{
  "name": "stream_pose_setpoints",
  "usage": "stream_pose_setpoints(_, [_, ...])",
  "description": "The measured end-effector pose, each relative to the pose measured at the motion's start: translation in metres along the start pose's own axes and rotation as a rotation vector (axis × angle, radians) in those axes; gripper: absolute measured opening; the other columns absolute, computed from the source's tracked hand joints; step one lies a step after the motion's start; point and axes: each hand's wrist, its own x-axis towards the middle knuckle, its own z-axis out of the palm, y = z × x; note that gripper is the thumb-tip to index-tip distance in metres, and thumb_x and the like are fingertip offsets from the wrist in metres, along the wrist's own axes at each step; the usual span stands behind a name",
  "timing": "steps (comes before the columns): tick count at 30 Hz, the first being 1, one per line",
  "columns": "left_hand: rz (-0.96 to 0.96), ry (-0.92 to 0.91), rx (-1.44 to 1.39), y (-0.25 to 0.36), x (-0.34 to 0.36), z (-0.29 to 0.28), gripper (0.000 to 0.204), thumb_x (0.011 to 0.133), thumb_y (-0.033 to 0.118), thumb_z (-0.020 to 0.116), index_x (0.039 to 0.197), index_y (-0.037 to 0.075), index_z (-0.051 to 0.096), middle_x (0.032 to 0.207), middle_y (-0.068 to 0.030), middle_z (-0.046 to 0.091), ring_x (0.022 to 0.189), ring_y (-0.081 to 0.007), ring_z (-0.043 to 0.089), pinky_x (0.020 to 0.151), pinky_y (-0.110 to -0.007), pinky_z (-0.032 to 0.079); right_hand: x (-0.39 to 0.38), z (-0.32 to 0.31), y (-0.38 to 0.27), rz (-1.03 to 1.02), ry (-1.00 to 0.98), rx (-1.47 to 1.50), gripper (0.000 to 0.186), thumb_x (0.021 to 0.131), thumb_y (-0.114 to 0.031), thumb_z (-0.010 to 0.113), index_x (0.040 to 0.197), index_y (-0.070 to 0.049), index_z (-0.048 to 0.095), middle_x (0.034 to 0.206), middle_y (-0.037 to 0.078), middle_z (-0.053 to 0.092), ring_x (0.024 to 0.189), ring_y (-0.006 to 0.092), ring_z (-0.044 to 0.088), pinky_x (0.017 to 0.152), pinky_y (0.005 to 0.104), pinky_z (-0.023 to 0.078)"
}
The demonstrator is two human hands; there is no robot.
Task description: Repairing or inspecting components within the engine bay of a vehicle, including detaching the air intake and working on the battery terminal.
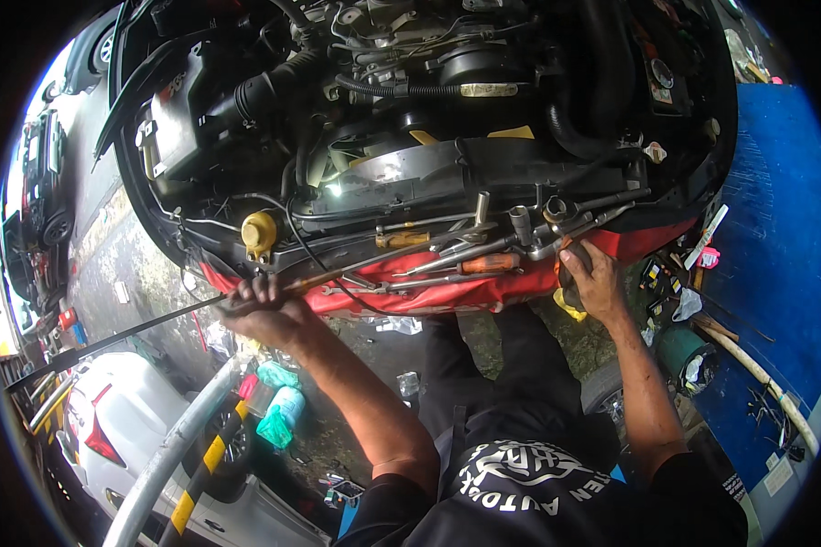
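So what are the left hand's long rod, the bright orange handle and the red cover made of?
The long rod looks like dull steel: thin, straight, brownish, perhaps rusty. The bright orange handle seems smooth plastic, by its vivid colour. The red cover resembles glossy vinyl, shining and creased, possibly coated cloth.

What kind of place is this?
Most likely a car repair workshop, perhaps partly open-air. An exposed engine fills the top of the view, metal hand tools lie along the vehicle's front edge, and a white car stands at lower left.
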Motion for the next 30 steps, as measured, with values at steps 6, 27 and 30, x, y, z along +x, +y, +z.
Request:
stream_pose_setpoints(6, [-0.002,-0.189,-0.144,0.015,0.035,-0.002,0.041,0.100,0.046,0.041,0.078,0.012,0.051,0.064,-0.0014,0.047,0.041,-0.0085,0.039,0.033,-0.020,0.031,0.000,0.009,0.003,-0.005,-0.020,-0.041,0.041,0.094,-0.039,0.061,0.105,0.000,0.066,0.084,0.020,0.069,0.083,0.0372,0.069,0.070,0.0414,0.052])
stream_pose_setpoints(27, [-0.181,-0.425,-0.419,-0.036,0.084,-0.048,0.029,0.089,0.031,0.047,0.084,0.003,0.055,0.057,-0.0018,0.044,0.040,-0.0096,0.037,0.034,-0.021,0.032,0.010,0.009,0.010,0.055,-0.067,-0.058,0.046,0.094,-0.041,0.061,0.107,0.003,0.066,0.084,0.021,0.069,0.083,0.0367,0.070,0.072,0.0421,0.052])
stream_pose_setpoints(30, [-0.241,-0.520,-0.445,-0.056,0.079,-0.040,0.031,0.091,0.032,0.046,0.087,0.002,0.053,0.060,-0.0029,0.044,0.040,-0.0102,0.036,0.034,-0.022,0.033,0.012,0.011,0.010,0.055,-0.073,-0.049,0.045,0.095,-0.041,0.061,0.107,0.003,0.066,0.084,0.021,0.069,0.083,0.0369,0.070,0.071,0.0423,0.052])
